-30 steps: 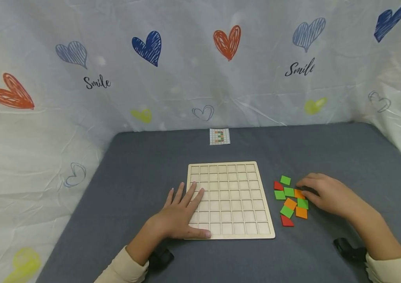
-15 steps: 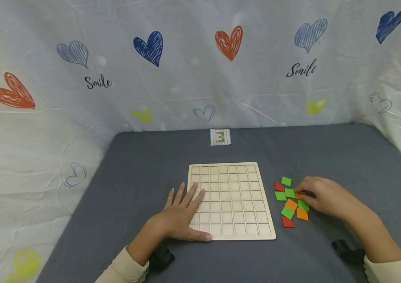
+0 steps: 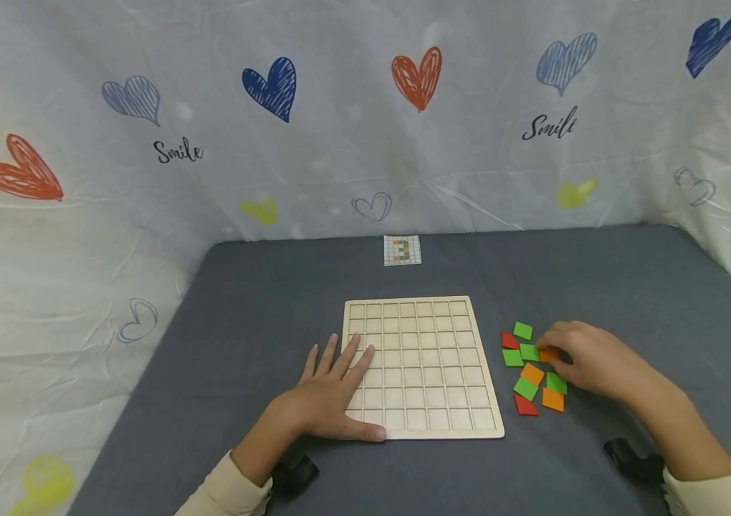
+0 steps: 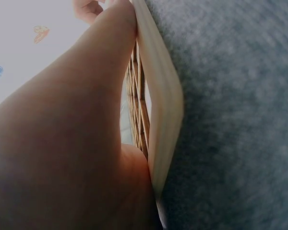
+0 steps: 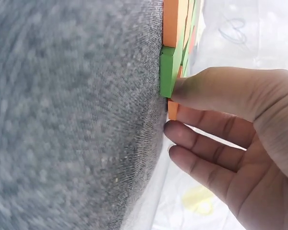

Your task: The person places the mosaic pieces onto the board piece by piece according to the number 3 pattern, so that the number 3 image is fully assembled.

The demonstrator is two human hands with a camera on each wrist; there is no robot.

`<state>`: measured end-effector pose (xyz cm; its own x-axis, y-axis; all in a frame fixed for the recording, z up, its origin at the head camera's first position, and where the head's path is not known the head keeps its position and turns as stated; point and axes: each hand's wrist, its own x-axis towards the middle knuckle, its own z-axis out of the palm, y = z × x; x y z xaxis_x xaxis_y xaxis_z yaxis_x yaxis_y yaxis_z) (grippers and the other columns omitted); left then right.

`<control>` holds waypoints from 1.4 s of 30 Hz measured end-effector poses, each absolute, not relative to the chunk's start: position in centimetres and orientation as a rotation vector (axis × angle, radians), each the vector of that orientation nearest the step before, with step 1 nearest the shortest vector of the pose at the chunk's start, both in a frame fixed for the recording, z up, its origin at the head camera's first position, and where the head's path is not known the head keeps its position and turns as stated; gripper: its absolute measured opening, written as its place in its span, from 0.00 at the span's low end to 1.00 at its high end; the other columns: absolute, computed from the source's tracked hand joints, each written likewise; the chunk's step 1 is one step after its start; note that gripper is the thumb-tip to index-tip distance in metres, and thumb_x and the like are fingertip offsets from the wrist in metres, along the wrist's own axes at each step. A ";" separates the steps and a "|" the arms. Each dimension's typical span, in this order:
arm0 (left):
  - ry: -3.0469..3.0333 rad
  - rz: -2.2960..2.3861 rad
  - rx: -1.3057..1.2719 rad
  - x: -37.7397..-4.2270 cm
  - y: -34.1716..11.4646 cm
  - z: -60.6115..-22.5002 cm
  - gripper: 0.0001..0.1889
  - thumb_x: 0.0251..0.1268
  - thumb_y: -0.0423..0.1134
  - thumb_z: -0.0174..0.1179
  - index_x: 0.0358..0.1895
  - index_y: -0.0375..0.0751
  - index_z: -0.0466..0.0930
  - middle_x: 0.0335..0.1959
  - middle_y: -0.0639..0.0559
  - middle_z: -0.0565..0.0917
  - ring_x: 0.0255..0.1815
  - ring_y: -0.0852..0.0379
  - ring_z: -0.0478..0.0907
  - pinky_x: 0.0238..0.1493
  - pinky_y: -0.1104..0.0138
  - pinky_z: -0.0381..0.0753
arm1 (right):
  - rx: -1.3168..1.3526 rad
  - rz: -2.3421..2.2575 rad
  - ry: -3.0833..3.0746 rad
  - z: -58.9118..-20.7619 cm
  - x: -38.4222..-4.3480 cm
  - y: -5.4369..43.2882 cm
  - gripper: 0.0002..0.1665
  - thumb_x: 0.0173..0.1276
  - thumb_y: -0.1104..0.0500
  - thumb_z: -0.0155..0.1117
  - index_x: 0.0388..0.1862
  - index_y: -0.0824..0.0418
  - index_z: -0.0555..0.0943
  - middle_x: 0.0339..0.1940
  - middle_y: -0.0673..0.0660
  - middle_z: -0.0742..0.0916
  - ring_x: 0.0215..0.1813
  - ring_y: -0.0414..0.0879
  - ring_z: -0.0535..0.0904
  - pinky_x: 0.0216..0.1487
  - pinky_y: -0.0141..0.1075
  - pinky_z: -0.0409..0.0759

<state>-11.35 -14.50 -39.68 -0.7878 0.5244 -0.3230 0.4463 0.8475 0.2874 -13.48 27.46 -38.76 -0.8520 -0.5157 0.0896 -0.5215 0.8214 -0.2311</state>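
Observation:
My left hand [image 3: 330, 401] lies with spread fingers over the left edge of a wooden grid board [image 3: 430, 369], its thumb on the front rim. In the left wrist view, the board's pale edge [image 4: 165, 103] runs beside the hand. To the right of the board, my right hand [image 3: 591, 358] pinches an orange tile [image 3: 547, 355] between thumb and fingers, low over the table. The right wrist view shows this orange tile [image 5: 173, 110] partly hidden behind the thumb, beside a green tile [image 5: 169, 72]. The thumb tip is very close to that green tile; whether they touch, I cannot tell.
Several green, orange and red tiles lie loosely grouped around the orange tile, including a red one [image 3: 525, 405] at the front and a green one [image 3: 523, 330] at the back. A small printed pattern card [image 3: 402, 250] lies at the table's far edge, before a heart-patterned curtain [image 3: 320, 165].
My right thumb and fingers have closed in on the orange tile. The green tile and the orange tile in front of it have slid slightly toward me. The left hand stays on the board.

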 end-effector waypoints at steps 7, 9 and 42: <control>2.616 0.278 0.713 -11.3 -14.7 -39.9 0.64 0.50 0.83 0.54 0.83 0.55 0.35 0.82 0.50 0.30 0.79 0.39 0.22 0.71 0.38 0.27 | 0.840 0.446 -2.994 -38.9 -13.6 27.5 0.16 0.54 0.69 0.75 0.42 0.59 0.87 0.37 0.47 0.82 0.36 0.43 0.75 0.38 0.45 0.80; 2.613 0.278 0.714 -11.3 -14.7 -39.9 0.64 0.50 0.83 0.54 0.83 0.55 0.35 0.82 0.50 0.30 0.79 0.39 0.21 0.71 0.38 0.27 | 0.839 0.456 -2.981 -38.8 -13.6 27.6 0.16 0.53 0.69 0.74 0.42 0.59 0.87 0.37 0.47 0.81 0.36 0.43 0.75 0.37 0.44 0.79; 2.618 0.260 0.729 -11.5 -14.5 -40.0 0.64 0.49 0.84 0.53 0.83 0.56 0.33 0.82 0.51 0.28 0.79 0.39 0.21 0.71 0.38 0.27 | 1.098 0.589 -2.850 -37.9 -17.3 19.7 0.12 0.62 0.67 0.73 0.45 0.60 0.88 0.42 0.50 0.84 0.43 0.45 0.79 0.41 0.41 0.80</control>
<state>-11.52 -14.54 -39.99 -0.7800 0.5286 -0.3350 0.4525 0.8461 0.2815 -17.34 19.74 -37.86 -0.7505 -0.6407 0.1619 -0.6524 0.6793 -0.3361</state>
